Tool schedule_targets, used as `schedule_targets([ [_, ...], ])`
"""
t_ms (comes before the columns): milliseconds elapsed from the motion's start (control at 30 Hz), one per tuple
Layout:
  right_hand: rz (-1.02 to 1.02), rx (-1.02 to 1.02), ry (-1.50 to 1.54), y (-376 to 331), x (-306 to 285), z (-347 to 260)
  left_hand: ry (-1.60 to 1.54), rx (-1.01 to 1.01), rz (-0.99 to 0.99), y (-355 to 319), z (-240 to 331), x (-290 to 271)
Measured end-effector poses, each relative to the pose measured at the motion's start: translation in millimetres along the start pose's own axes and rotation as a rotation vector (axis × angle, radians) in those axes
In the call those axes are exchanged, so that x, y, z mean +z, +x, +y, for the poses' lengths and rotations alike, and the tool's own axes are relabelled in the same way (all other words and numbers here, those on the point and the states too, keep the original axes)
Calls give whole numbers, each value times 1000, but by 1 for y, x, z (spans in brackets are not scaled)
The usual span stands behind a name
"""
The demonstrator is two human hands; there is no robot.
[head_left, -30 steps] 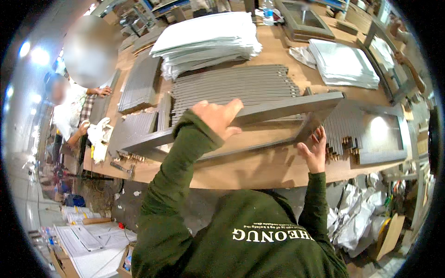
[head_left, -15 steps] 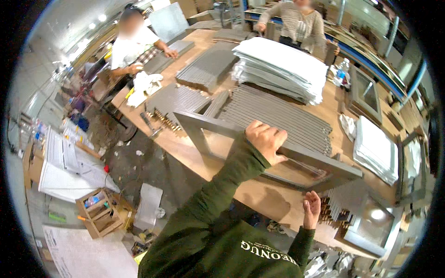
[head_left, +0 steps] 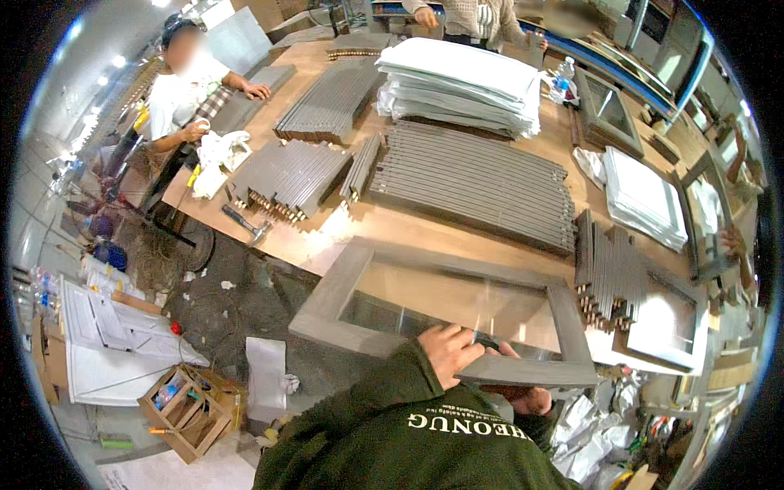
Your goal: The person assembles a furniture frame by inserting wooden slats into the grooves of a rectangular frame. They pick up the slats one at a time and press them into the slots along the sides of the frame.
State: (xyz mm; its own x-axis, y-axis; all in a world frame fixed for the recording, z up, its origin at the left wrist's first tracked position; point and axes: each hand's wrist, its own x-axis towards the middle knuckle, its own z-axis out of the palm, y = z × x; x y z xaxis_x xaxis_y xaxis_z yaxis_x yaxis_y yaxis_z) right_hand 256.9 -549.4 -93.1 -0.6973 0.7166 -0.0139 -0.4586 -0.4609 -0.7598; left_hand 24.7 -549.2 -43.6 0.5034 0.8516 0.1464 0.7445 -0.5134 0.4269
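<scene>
A grey rectangular frame (head_left: 457, 263), with what looks like a glass pane in it, lies tilted in front of me at the table's near edge. My left hand (head_left: 452, 353) curls over its near rail, fingers at the pane's edge. My right hand (head_left: 531, 400) grips the same rail from below, farther right; the rail hides part of it, and a few fingertips show at the pane. A small dark thing (head_left: 487, 341) shows beside my left fingers, too unclear to name. Beyond the frame, a wide row of grey strips (head_left: 474, 184) lies on the wooden table (head_left: 314, 237).
A hammer (head_left: 245, 222) lies by a stack of grey pieces (head_left: 290, 180) at left. White sheets (head_left: 461, 77) are piled behind, with more white packs (head_left: 645, 196) at right. Two co-workers stand across the table. A wooden tool box (head_left: 192, 412) sits on the floor.
The frame has tipped from standing on edge to a flatter pose and come nearer to me. My left hand has moved from its top rail to the near rail; my right hand now grips it.
</scene>
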Motion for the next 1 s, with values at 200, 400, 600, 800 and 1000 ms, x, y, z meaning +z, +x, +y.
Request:
schedule_targets([
  [200,432,-176,468,-24,5,91,-375,0,97,-53,-54,20],
  [400,665,-278,497,-18,8,115,90,-542,570,-191,-204,33],
  [600,545,-356,457,-57,26,109,-1101,-878,398,-160,-157,47],
  [800,562,-445,331,-125,9,43,-1245,-826,207,-120,-97,68],
  [1000,543,-916,482,-195,-81,-40,-1161,-585,164,30,-14,114],
])
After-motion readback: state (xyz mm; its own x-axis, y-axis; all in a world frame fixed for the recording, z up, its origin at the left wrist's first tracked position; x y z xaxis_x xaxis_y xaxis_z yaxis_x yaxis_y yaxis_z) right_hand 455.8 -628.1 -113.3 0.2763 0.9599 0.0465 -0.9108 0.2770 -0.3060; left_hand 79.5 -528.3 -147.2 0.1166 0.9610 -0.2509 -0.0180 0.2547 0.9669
